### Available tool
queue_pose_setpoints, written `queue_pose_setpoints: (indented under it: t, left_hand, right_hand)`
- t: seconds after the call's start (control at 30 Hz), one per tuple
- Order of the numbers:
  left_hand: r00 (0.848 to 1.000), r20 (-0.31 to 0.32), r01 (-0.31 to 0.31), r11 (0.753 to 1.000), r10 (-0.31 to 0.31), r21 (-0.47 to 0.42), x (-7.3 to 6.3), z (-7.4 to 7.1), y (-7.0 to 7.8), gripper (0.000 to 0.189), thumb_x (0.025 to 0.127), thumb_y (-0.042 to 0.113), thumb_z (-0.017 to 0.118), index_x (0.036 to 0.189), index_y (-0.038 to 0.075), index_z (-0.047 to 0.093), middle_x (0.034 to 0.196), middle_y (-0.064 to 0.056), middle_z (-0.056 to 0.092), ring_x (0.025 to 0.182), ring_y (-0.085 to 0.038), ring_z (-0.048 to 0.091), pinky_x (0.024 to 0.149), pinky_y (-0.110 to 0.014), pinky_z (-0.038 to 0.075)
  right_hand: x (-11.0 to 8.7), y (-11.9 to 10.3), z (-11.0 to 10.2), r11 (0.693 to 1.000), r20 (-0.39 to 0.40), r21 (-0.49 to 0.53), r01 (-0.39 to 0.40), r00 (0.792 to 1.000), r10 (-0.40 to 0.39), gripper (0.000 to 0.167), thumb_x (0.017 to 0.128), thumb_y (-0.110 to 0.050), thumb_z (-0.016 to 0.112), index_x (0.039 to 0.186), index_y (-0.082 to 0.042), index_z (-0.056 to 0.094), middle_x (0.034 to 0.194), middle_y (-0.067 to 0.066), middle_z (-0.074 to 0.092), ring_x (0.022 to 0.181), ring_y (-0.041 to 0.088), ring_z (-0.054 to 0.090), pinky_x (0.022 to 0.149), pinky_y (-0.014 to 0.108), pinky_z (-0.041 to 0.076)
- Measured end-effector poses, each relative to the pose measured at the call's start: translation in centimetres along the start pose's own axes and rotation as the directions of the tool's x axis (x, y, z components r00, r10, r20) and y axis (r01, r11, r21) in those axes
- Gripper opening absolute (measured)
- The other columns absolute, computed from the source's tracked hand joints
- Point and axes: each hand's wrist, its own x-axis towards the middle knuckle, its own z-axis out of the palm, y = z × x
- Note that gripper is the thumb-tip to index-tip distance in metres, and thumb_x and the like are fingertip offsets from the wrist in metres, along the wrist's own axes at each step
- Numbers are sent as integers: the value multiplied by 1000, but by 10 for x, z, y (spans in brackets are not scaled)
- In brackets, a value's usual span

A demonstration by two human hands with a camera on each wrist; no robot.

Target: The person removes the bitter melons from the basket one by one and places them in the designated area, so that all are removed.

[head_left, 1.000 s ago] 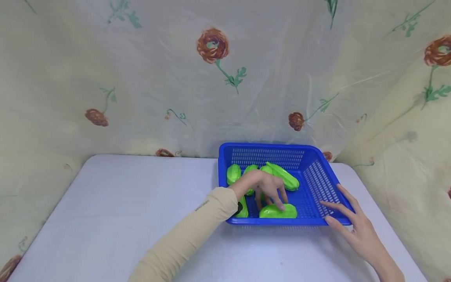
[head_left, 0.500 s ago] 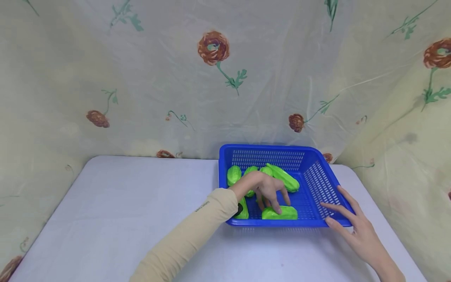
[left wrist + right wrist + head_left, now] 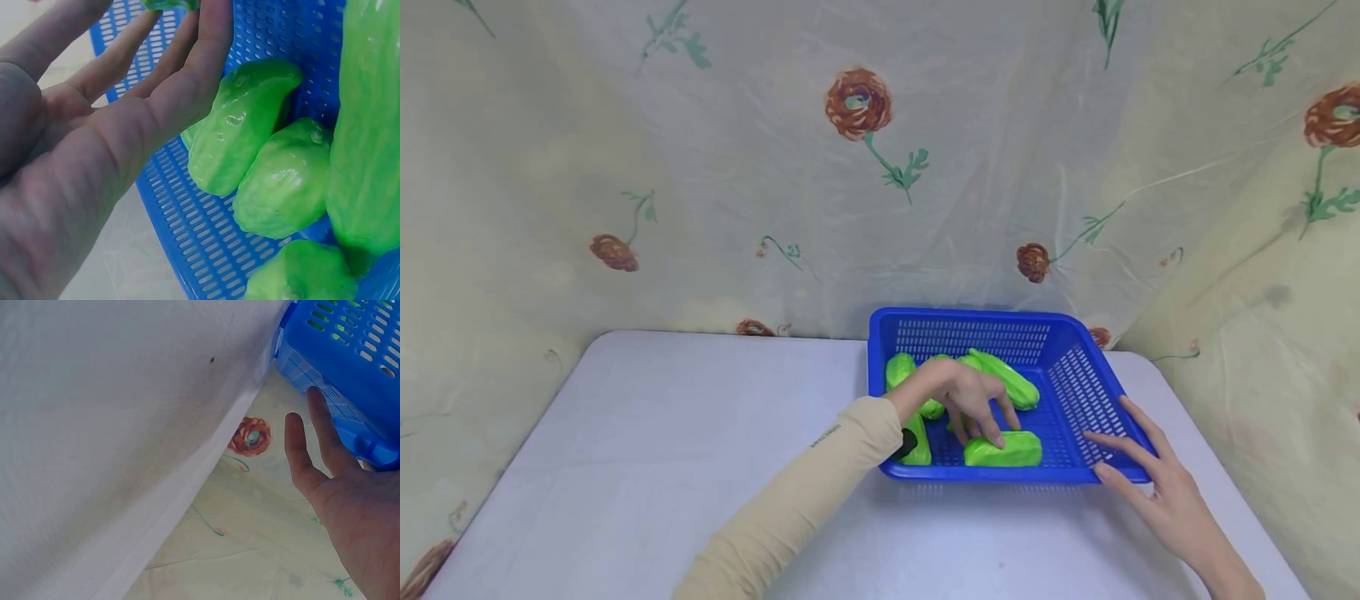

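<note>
My left hand [image 3: 973, 400] reaches into a blue plastic basket [image 3: 992, 473] and holds a glossy, lumpy green gourd [image 3: 1018, 450] by the near wall, thumb on top and fingers behind. In the left wrist view, the fingers of the left hand [image 3: 119, 137] stretch to a green gourd [image 3: 169, 4] cut off by the top edge. My right hand [image 3: 1165, 492] holds the basket's near right corner, thumb at the front rim and fingers over the side. The right wrist view shows two spread fingers of the right hand [image 3: 365, 512] beside the basket [image 3: 350, 356].
Several similar gourds [image 3: 1011, 379] lie in the left and back of the basket, one [image 3: 917, 446] partly under the left wrist. The basket stands on a white-covered table [image 3: 715, 417], near its back right. Flower-patterned sheeting [image 3: 737, 167] hangs behind and to the right.
My left hand and the gourd under its fingers have shifted slightly to the right. My right hand stays at the basket corner. The head view has tilted a little.
</note>
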Motion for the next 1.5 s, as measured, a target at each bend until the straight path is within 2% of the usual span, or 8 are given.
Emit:
queue_pose_setpoints:
  t: [0.17, 0.3, 0.53, 0.7, 0.9, 1.1, 1.3, 1.5]
  left_hand:
    - [999, -18, -34, 999, 33, -29, -6, -2, 0, 56, 105, 17, 71, 159, 15, 55, 138, -2, 61, 96, -20, 65, 106, -45, 63]
    - [998, -24, -56, 998, 55, -25, -13, -3, 1, 56, 106, 18, 70, 159, 16, 54, 158, -7, 56, 112, -21, 68, 105, -43, 63]
    - [991, -36, -128, 992, 128, -16, -29, -8, -2, 58, 107, 19, 68, 162, 15, 50, 157, -8, 58, 111, -14, 66, 99, -34, 65]
    - [976, -62, -211, 976, 208, -56, -42, -10, -10, 57, 108, 18, 67, 162, 14, 50, 164, -8, 53, 123, -16, 67, 98, -34, 65]
    - [957, -110, -275, 959, 267, -64, -62, -11, -19, 53, 107, 22, 68, 158, 20, 55, 158, -6, 58, 134, -14, 63, 98, -33, 65]
    - [941, -155, -313, 948, 300, -66, -80, -9, -33, 51, 108, 25, 67, 158, 24, 55, 162, -5, 54, 150, -18, 52, 99, -33, 64]
    - [913, -216, -378, 918, 347, -120, -100, -8, -53, 51, 109, 22, 66, 158, 24, 54, 166, -5, 49, 145, -16, 55, 104, -40, 64]
    - [896, -294, -393, 904, 334, -170, -124, -7, -81, 52, 108, 21, 67, 158, 28, 54, 166, -4, 47, 139, -19, 59, 105, -41, 63]
  right_hand:
    - [2, 1, 1, 1000, -5, -3, 4, 1000, -4, 39, 105, -23, 70, 144, -19, 69, 184, 3, 11, 162, 60, 15, 105, 95, 24]
    - [2, 2, 1, 1000, -15, -5, 12, 1000, -12, 39, 105, -22, 71, 144, -19, 69, 184, 2, 12, 162, 60, 16, 105, 95, 25]
    - [3, 2, 2, 1000, -14, -6, 17, 1000, -17, 39, 105, -22, 71, 143, -18, 69, 184, 2, 11, 161, 61, 17, 104, 94, 26]
    - [4, 2, 2, 1000, -6, -5, 8, 1000, -8, 39, 105, -22, 70, 144, -17, 69, 184, 3, 10, 161, 61, 16, 104, 95, 26]
    - [3, 4, 3, 1000, -20, 9, 27, 999, -27, 38, 105, -21, 71, 143, -17, 69, 184, 2, 12, 162, 60, 15, 106, 94, 24]
    - [2, 4, 3, 1000, -10, 5, 10, 1000, -9, 38, 106, -22, 70, 143, -16, 69, 184, 1, 11, 162, 60, 15, 104, 95, 25]
    - [0, 3, 4, 1000, -9, -8, 2, 1000, -2, 38, 106, -22, 70, 144, -16, 68, 184, 3, 10, 162, 61, 16, 103, 95, 26]
    - [0, 4, 4, 1000, -15, -8, 12, 1000, -12, 38, 105, -21, 71, 143, -16, 69, 184, 3, 11, 162, 61, 15, 105, 95, 25]
